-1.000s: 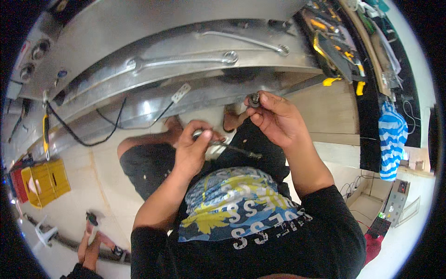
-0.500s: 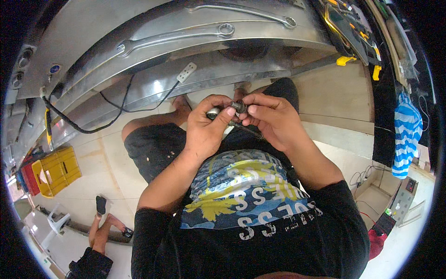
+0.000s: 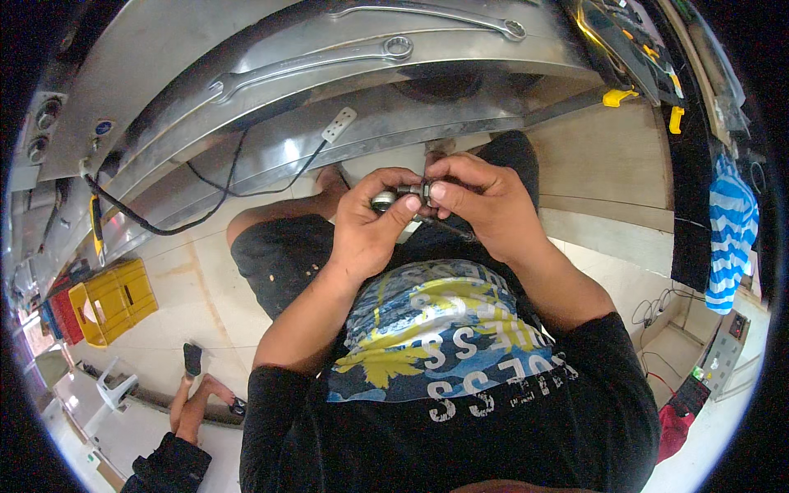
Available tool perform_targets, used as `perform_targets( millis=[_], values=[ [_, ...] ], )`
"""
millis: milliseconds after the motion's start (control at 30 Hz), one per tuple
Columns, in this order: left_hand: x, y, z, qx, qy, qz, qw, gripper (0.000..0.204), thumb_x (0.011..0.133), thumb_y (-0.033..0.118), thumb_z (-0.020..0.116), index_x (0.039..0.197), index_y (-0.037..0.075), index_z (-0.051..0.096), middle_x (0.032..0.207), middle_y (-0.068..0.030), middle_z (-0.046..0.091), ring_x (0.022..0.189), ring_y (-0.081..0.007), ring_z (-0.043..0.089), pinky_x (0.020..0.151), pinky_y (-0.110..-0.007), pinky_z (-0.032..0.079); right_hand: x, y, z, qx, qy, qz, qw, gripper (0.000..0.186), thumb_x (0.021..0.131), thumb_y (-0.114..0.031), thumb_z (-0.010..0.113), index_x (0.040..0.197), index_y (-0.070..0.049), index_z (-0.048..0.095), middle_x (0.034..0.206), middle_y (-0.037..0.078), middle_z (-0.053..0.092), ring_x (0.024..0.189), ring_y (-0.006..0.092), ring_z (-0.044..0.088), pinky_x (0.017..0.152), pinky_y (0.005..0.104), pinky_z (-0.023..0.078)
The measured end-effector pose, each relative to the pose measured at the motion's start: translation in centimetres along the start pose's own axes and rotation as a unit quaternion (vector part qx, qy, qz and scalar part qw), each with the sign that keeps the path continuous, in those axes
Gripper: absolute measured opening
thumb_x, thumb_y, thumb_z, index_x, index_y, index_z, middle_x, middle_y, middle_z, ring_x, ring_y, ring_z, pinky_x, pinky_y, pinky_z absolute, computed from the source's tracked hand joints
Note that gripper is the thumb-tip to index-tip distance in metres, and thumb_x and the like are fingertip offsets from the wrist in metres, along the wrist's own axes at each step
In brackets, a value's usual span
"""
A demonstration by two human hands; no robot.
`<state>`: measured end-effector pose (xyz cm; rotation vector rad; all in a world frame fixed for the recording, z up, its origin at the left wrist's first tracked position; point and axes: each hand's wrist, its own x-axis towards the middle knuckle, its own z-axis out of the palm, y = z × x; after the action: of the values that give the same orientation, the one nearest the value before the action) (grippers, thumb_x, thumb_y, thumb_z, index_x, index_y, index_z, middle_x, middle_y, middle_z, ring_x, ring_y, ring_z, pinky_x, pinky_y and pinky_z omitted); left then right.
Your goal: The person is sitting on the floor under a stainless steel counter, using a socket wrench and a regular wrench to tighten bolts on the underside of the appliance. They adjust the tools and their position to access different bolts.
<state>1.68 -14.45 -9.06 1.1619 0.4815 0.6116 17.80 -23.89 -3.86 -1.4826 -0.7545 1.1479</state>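
Note:
In front of my belly, above my lap, both hands meet over small metal pieces. My left hand [image 3: 367, 222] is closed around a metal part with a round silver end [image 3: 383, 200], which sticks out beside its thumb. Between thumb and fingers, my right hand [image 3: 485, 201] pinches a small dark metal fitting [image 3: 426, 191], which meets a short grey metal stem coming from the left hand. A thin dark rod [image 3: 450, 226] slants down to the right below the fingers. How these pieces join is hidden by the fingers.
Two combination wrenches [image 3: 312, 66] lie on the metal bench ahead. A white power strip [image 3: 339, 125] hangs over its lower ledge by a black cable. Yellow crates [image 3: 115, 304] stand on the floor at left, near another person's legs [image 3: 193, 411]. A blue-striped cloth [image 3: 731, 238] hangs at right.
The dark fitting has turned slightly between my right fingers, and the right fingertips have shifted a little. The whole view has moved slightly. Both hands keep their hold.

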Motion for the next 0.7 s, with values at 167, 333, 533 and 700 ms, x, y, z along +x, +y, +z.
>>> perform_targets(
  millis=[167, 333, 533, 700],
  values=[
    [-0.1, -0.5, -0.5, -0.025, -0.001, 0.005, 1.000, 0.024, 0.097, 0.010, 0.068, 0.115, -0.005, 0.062, 0.105, -0.0104, 0.068, 0.091, -0.0161, 0.068, 0.083, -0.029, 0.056, 0.4, 0.4, 0.1, -0.038, -0.021, -0.030, 0.999, 0.021, 0.095, -0.011, 0.067, 0.110, 0.004, 0.068, 0.096, 0.005, 0.063, 0.081, 0.0111, 0.063, 0.072, 0.0247, 0.052],
    [-0.2, -1.4, -1.0, -0.065, -0.005, -0.012, 0.998, 0.025, 0.097, 0.011, 0.068, 0.115, -0.005, 0.062, 0.105, -0.0099, 0.068, 0.092, -0.0161, 0.068, 0.083, -0.029, 0.056, 0.3, 0.6, 0.3, -0.009, -0.030, -0.021, 0.999, 0.020, 0.095, -0.011, 0.065, 0.112, 0.002, 0.068, 0.093, 0.004, 0.064, 0.079, 0.0103, 0.063, 0.072, 0.0251, 0.052],
    [-0.1, -1.2, -1.0, -0.099, -0.005, -0.025, 0.995, 0.026, 0.096, 0.012, 0.068, 0.116, -0.004, 0.062, 0.104, -0.0093, 0.068, 0.092, -0.0157, 0.068, 0.083, -0.029, 0.055, 0.5, 0.0, 0.2, -0.042, -0.052, -0.014, 0.998, 0.019, 0.095, -0.010, 0.065, 0.110, 0.001, 0.068, 0.093, 0.004, 0.066, 0.078, 0.0093, 0.062, 0.072, 0.0252, 0.052],
    [0.0, -1.1, -1.1, -0.084, -0.016, -0.019, 0.996, 0.027, 0.095, 0.012, 0.070, 0.116, -0.003, 0.063, 0.104, -0.0085, 0.069, 0.092, -0.0150, 0.068, 0.084, -0.029, 0.055, 0.5, -0.2, 0.1, -0.005, -0.067, 0.011, 0.998, 0.019, 0.096, -0.012, 0.066, 0.108, 0.003, 0.067, 0.091, 0.004, 0.065, 0.078, 0.0097, 0.061, 0.073, 0.0243, 0.050]
  ],
)
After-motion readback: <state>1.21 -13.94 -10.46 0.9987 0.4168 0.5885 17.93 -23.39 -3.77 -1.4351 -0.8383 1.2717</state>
